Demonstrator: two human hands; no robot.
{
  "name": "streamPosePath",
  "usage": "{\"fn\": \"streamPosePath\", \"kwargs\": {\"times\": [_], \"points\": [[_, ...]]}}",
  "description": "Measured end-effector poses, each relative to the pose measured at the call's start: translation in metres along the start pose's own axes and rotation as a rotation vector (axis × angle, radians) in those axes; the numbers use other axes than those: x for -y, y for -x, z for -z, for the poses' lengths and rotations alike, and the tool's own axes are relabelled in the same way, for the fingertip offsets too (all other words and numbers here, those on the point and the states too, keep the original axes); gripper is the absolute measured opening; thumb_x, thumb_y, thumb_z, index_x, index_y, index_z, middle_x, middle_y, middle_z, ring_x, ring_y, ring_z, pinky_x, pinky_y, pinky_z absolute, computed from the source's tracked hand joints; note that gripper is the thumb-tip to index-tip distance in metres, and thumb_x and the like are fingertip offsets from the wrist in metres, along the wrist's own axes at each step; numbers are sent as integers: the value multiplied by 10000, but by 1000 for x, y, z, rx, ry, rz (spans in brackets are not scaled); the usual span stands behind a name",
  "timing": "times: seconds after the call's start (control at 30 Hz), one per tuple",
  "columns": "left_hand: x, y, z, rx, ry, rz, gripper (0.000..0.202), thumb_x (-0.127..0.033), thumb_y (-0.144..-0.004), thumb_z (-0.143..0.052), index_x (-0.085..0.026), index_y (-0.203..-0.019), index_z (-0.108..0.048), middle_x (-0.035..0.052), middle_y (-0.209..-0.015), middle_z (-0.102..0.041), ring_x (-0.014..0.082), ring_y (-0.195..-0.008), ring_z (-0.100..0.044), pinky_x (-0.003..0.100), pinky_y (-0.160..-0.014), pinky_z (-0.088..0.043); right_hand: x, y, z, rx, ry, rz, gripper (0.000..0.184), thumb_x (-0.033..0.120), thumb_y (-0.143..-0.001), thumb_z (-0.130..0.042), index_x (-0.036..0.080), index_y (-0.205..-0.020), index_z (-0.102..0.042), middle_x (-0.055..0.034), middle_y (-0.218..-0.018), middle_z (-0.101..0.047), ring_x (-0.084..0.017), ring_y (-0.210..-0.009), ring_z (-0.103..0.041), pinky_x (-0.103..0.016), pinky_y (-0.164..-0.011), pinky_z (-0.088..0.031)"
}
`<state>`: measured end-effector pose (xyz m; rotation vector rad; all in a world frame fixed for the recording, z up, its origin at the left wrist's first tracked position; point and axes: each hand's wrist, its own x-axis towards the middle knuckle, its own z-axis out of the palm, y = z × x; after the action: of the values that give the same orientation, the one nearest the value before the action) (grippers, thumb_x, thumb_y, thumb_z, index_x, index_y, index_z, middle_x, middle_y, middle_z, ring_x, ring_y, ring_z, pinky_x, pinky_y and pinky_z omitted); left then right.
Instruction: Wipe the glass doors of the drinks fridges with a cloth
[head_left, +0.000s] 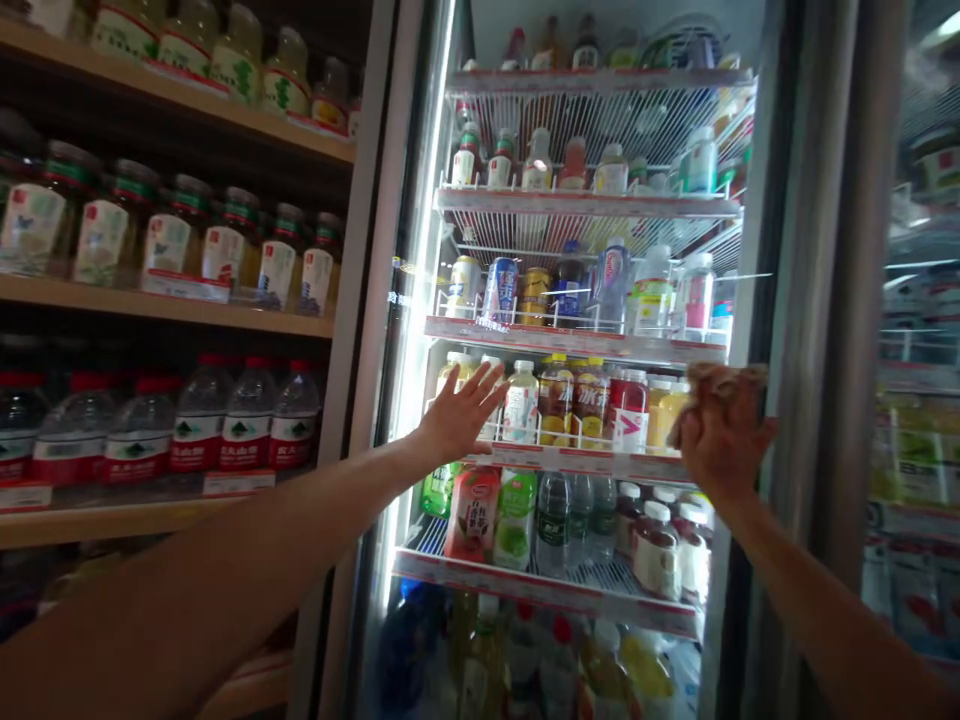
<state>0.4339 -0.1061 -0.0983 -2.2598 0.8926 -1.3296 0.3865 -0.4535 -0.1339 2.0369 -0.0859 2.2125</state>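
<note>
A lit drinks fridge (592, 340) stands in front of me, its wire shelves full of bottles and cans. My left hand (461, 412) is stretched out flat with fingers spread, at the left end of the middle shelf near a pale bottle (520, 402). My right hand (718, 428) is closed on a crumpled brownish cloth (724, 378) at the fridge's right edge, level with the same shelf. I cannot tell whether the hands touch a glass door or reach inside.
Wooden shelves (165, 310) on the left carry jars with white labels and, lower down, water bottles (247, 415) with red labels. A second glass-fronted fridge (919, 400) stands to the right past a grey frame.
</note>
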Motion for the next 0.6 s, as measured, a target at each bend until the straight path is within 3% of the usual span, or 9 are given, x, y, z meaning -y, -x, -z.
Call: {"fn": "streamPosePath", "kwargs": {"times": [0.07, 0.2, 0.23, 0.4, 0.43, 0.53, 0.6], "points": [[2, -1, 1, 1, -3, -1, 1067, -610, -622, -692, -141, -1440, -193, 166, -1516, -131, 337, -1397, -111, 574, -1098, -136, -11, -13, -3, -66, 44, -73, 520, 310, -895, -322, 56, -1337, -423, -297, -1440, -231, -431, -1316, -260, -674, -932, -213], [4, -3, 2, 10, -4, -11, 1059, -610, -615, -698, -143, -1434, -216, 165, -1518, -124, 333, -1396, -120, 559, -1109, -117, -2, -20, -3, 115, 19, 283, 441, 329, -892, -379, 185, -1291, -497, -166, -1455, -308, -297, -1335, -303, -550, -1049, -206], [5, -4, 3, 10, -5, -13, 1041, -603, -626, -695, -145, -1433, -222, 163, -1518, -126, 329, -1397, -122, 554, -1112, -112, 1, -22, -4, 135, 18, 314, 436, 333, -889, -387, 200, -1290, -498, -149, -1457, -312, -281, -1338, -302, -536, -1063, -192], [18, -16, 16, 4, 1, 102, 973, -562, -696, -657, -136, -1440, -200, 159, -1520, -107, 321, -1403, -87, 562, -1110, -101, 16, -45, -12, -32, 54, -64, 510, 354, -892, -353, 111, -1331, -443, -232, -1465, -237, -365, -1338, -264, -623, -999, -205], [22, -18, 20, 3, 5, 143, 963, -562, -710, -642, -128, -1442, -193, 163, -1520, -95, 323, -1404, -79, 566, -1108, -98, 22, -48, -13, -15, 36, -29, 508, 354, -894, -349, 120, -1335, -439, -222, -1472, -228, -359, -1344, -252, -616, -1002, -209], [31, -23, 27, 10, 11, 224, 952, -567, -733, -612, -113, -1446, -175, 172, -1518, -75, 329, -1403, -68, 569, -1105, -90, 37, -53, -14, 144, -38, 332, 449, 344, -897, -363, 217, -1314, -470, -124, -1484, -263, -280, -1355, -263, -541, -1058, -188], [34, -24, 30, 32, 14, 254, 965, -573, -730, -611, -108, -1448, -165, 174, -1518, -69, 330, -1403, -66, 567, -1104, -94, 39, -61, -14, 147, -51, 373, 433, 352, -897, -364, 229, -1290, -497, -109, -1468, -306, -273, -1345, -287, -538, -1069, -163]]}}
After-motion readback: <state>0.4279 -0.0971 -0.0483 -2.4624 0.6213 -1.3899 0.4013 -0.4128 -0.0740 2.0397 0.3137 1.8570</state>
